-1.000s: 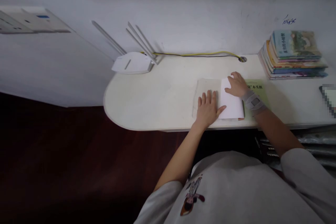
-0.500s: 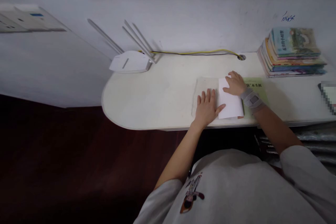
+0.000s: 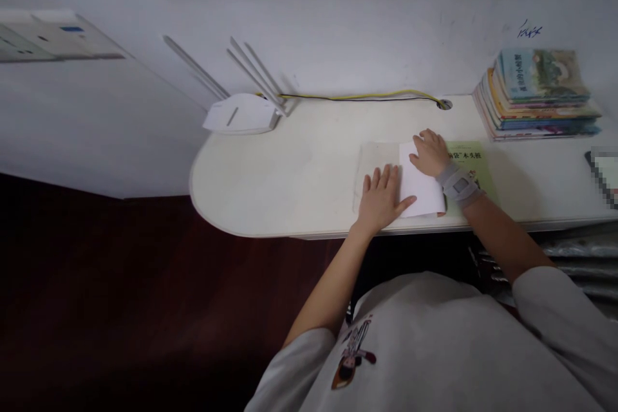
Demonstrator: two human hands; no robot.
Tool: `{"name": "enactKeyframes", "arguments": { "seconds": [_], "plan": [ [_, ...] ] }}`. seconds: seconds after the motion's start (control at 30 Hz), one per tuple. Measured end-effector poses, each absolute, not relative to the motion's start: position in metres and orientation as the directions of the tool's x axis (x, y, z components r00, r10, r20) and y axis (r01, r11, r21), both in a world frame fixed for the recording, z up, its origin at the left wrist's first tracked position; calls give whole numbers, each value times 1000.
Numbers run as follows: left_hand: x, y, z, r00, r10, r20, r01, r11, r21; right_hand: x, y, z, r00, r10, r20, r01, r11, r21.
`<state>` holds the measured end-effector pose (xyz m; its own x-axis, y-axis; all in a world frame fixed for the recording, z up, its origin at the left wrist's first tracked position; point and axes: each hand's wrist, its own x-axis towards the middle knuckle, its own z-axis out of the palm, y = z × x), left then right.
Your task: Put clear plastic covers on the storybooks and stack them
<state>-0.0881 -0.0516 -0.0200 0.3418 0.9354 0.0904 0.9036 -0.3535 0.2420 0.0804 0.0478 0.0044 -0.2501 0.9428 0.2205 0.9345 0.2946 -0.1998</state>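
A thin book with a pale green cover and dark printed characters (image 3: 476, 170) lies near the desk's front edge. Over its left part a white sheet (image 3: 419, 196) is folded across, with a small brown patch at its lower right corner. To the left a clear plastic sheet (image 3: 369, 154) spreads flat on the desk. My left hand (image 3: 380, 198) rests palm down on the plastic, fingers spread, thumb reaching onto the white sheet. My right hand (image 3: 430, 151), with a grey band on its wrist, lies over the sheet's upper part, its thumb apart from bent fingers.
On the white desk (image 3: 290, 174), a white router (image 3: 241, 114) with raised antennas stands at the back left. Yellow and black cables (image 3: 367, 98) run along the wall to a hole. A stack of books (image 3: 541, 100) and a blurred dark-edged device (image 3: 603, 177) are on the right.
My right hand has shifted slightly left, and the white sheet's edges have moved left with it. More of the green cover shows. My left hand stays nearly still.
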Motion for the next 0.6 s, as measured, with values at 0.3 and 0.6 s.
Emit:
{"name": "enactKeyframes", "arguments": {
  "seconds": [0.3, 0.6],
  "plan": [
    [-91, -63, -6, 446, 878, 174, 843, -477, 247, 128, 25, -23, -238, 920, 311, 741, 379, -554],
    [-40, -105, -23, 643, 674, 364, 707, -705, 58, 130, 10, -28, -345, 906, 243, 777, 422, -468]
  ]
}}
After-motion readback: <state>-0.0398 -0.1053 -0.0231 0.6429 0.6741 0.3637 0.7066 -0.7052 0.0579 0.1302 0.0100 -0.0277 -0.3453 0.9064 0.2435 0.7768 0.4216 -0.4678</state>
